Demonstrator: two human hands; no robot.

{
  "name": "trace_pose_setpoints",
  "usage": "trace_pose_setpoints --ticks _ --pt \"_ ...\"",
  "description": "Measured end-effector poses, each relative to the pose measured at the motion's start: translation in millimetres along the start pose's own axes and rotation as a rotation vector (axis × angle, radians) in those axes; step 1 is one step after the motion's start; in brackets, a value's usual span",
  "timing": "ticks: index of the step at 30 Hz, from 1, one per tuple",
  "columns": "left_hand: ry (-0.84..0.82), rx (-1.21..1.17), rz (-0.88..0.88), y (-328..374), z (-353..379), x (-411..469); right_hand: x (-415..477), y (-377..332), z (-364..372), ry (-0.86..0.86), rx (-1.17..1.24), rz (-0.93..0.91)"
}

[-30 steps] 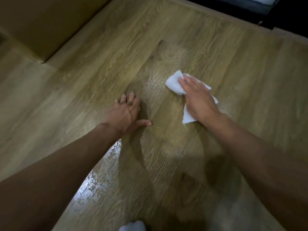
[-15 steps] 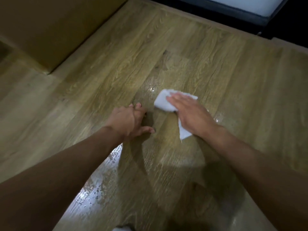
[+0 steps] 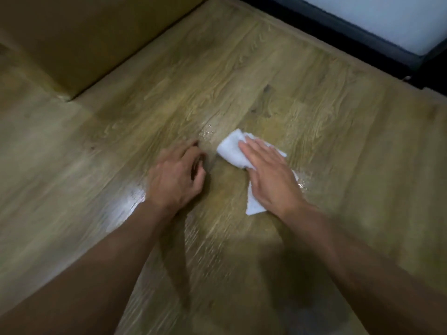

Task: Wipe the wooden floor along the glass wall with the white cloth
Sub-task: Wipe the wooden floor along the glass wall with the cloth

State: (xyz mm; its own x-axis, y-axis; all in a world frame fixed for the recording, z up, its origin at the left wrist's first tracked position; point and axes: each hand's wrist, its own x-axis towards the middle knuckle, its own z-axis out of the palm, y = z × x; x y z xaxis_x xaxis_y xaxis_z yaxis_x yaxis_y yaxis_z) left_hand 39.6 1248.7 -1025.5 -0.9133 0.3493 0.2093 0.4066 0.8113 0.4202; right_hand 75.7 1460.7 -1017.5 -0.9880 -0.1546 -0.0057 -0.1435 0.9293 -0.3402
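Right hand (image 3: 271, 180) presses flat on the white cloth (image 3: 232, 153), fingers (image 3: 256, 151) together, cloth poking out beyond the fingertips toward the glass wall (image 3: 377, 18). Left hand (image 3: 176, 177) sits just beside it, fingers curled on the wooden floor (image 3: 169, 97) — right hand's the one to push onward, I'd say.

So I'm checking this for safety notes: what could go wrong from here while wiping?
1. The left hand braces on the wooden floor beside a glossy, wet-looking patch; it might slip.
2. The right hand presses flat on the white cloth, so droplets just beyond its edge may get missed.
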Motion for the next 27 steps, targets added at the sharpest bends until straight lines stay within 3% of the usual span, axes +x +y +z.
trace_pose_setpoints --ticks 3,6,9,13,17,22,27 --pt "0.034 0.013 -0.023 -6.2 5.1 15.7 52.5 -17.4 7.9 0.064 -0.032 0.184" --pt "0.085 -0.036 -0.112 -11.8 6.7 34.9 96.5 -45.7 22.3 0.107 -0.085 0.251" --pt "0.167 -0.157 -0.239 -17.0 4.3 45.7 94.0 -70.8 37.3 0.076 -0.089 0.148" --pt "0.211 -0.252 -0.294 -18.3 4.5 44.7 66.2 -52.2 30.3 0.003 -0.088 -0.11" --pt "0.219 -0.293 -0.351 -14.5 3.7 45.6 94.8 -37.6 17.1 -0.022 -0.118 -0.058" --pt "0.275 -0.336 -0.408 -15.0 4.0 47.3 174.6 -75.0 26.9 0.009 -0.119 0.053" --pt "0.407 -0.342 -0.48 -22.2 6.0 48.5 153.4 -84.3 35.9 -0.084 -0.01 -0.211"
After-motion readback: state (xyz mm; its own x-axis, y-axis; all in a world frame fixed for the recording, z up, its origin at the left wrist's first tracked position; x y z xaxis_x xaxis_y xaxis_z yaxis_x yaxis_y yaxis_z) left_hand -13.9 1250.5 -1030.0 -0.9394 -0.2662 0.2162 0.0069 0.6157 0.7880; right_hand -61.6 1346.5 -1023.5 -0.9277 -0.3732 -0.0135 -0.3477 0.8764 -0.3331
